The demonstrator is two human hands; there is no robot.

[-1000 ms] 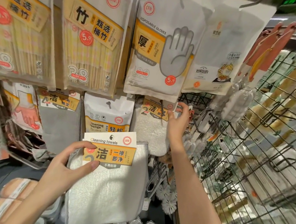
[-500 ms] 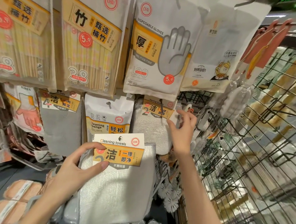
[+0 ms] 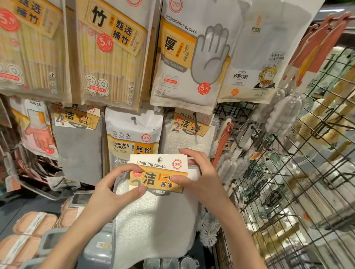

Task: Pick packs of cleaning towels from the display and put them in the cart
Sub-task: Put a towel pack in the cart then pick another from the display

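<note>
Between both hands' grip (image 3: 158, 184), towel pack (image 3: 156, 214) hangs.

left hand (image 3: 113, 195): bare, no ring or glove, nails short and plain
right hand (image 3: 201, 178): bare, no ring or glove
forearms: both uncovered, no sleeve, watch or bracelet in view

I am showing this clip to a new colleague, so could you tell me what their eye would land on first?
First, the two hands at centre: the left hand and right hand both grip the card header of a white cleaning towels pack held before the display. Above hang a disposable gloves bag with a grey hand print and bamboo chopstick packs. A black wire rack fills the right side.
</note>
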